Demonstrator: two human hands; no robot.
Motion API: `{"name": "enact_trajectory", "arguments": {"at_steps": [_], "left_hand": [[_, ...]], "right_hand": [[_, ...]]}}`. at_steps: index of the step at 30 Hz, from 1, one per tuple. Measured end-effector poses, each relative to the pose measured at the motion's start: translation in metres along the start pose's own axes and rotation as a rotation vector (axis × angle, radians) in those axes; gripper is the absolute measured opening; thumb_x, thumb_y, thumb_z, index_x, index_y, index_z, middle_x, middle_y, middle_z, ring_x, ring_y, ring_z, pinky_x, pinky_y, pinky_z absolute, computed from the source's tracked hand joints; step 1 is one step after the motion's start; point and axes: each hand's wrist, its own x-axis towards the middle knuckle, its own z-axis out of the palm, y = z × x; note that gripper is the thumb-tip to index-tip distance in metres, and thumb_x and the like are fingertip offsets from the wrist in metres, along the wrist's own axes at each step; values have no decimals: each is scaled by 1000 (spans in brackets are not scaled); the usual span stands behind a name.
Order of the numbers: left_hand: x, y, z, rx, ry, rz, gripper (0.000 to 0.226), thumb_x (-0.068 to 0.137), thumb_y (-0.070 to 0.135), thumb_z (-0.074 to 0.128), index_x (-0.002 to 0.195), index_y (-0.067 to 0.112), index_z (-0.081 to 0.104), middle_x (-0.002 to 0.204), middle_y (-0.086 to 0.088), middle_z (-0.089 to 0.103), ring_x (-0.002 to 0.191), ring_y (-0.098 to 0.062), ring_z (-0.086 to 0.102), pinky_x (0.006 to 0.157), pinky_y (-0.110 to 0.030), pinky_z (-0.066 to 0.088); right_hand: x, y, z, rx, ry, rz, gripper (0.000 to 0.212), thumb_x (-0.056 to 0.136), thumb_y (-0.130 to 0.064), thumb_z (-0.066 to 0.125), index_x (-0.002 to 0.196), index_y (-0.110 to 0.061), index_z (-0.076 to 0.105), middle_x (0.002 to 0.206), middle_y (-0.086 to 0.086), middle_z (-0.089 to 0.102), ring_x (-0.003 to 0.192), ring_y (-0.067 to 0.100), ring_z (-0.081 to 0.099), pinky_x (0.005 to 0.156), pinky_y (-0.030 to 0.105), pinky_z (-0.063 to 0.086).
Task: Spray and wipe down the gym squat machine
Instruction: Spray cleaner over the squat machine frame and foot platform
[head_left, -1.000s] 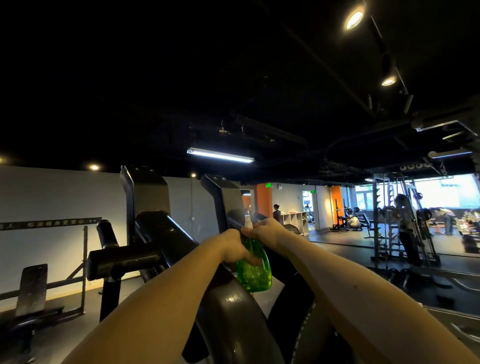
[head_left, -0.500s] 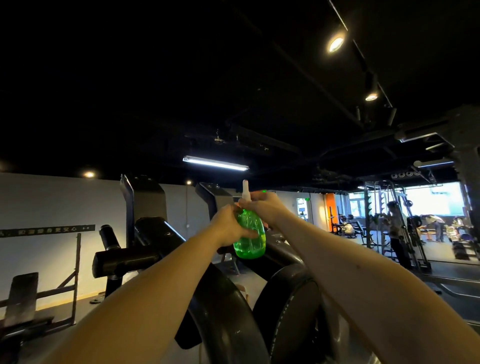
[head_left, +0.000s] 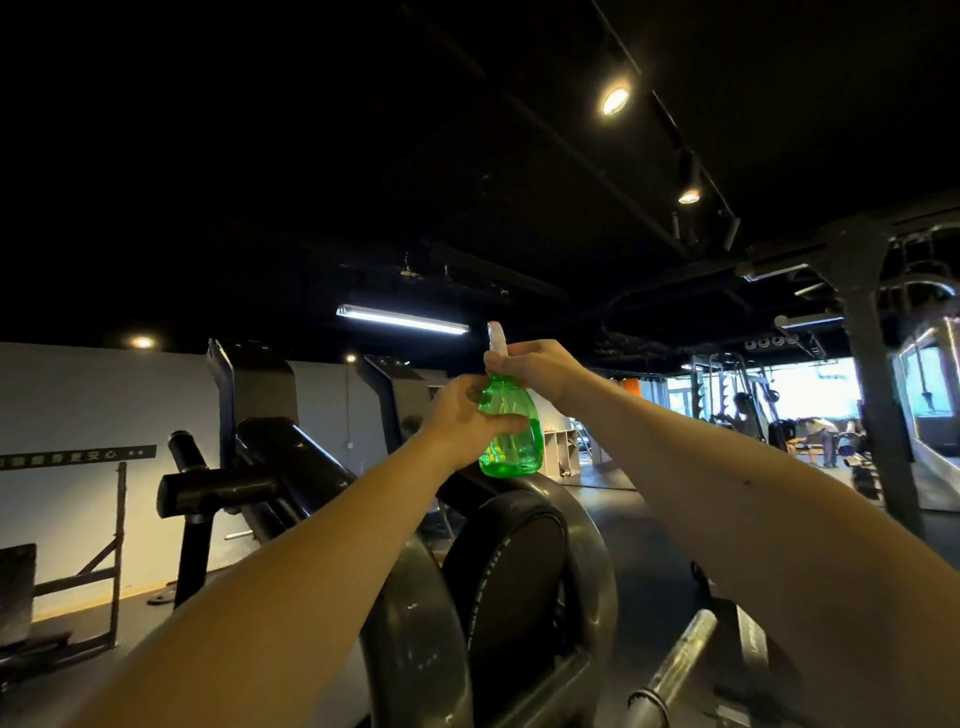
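Head view, bottle (head_left: 511, 441) upright, left grip (head_left: 457, 415) clasps body, right grip (head_left: 535, 366) seemingly clasps neck

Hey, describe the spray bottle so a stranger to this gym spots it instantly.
Start at the black squat machine in the foreground. Above its weight plates, the left hand and right hand hold the spray bottle between them. It is the only bright translucent green thing here, with a white nozzle on top.

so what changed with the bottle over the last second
Both hands lifted the green spray bottle upward, so its white nozzle now shows above the right hand. Neither grip changed: the left hand holds the body, the right the neck. The squat machine stayed put.
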Motion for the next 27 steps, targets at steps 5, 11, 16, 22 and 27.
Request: {"name": "enact_trajectory", "arguments": {"at_steps": [5, 11, 16, 22, 27], "left_hand": [[-29, 3, 43, -67, 10, 4, 52, 78, 14, 89, 123, 15, 61, 99, 16, 65, 93, 1, 63, 63, -3, 45], [-62, -21, 98, -101, -14, -92, 60, 72, 18, 93, 123, 16, 62, 115, 1, 71, 108, -17, 67, 98, -35, 53], [-92, -51, 144, -64, -44, -226, 69, 63, 34, 98, 123, 21, 66, 112, 6, 72, 105, -14, 68, 98, -39, 55], [-116, -75, 168, -20, -52, -317, 63, 72, 31, 94, 126, 18, 64, 114, 2, 71, 108, -18, 67, 99, -41, 55], [-117, -80, 177, 7, -94, -324, 73, 74, 29, 93, 136, 19, 57, 121, 2, 67, 114, -19, 64, 102, -42, 54]], "right_hand": [[-32, 23, -21, -12, -16, 32, 26, 82, -50, 80, 89, -25, 78, 96, 1, 76, 96, 21, 73, 98, 43, 56], [-70, 71, -38, -57, -53, 141, 37, 89, -41, 78, 117, -18, 76, 110, 6, 76, 105, 24, 71, 94, 37, 56], [-101, 129, -36, -71, -121, 255, 40, 87, -41, 78, 115, -13, 77, 113, 5, 74, 112, 23, 66, 108, 43, 46], [-123, 169, -28, -82, -157, 312, 39, 91, -44, 74, 117, -15, 75, 112, 3, 73, 107, 18, 66, 88, 31, 48], [-136, 188, -26, 28, -92, 328, 31, 93, -38, 74, 108, -11, 76, 106, 8, 75, 104, 23, 69, 97, 38, 53]]}}
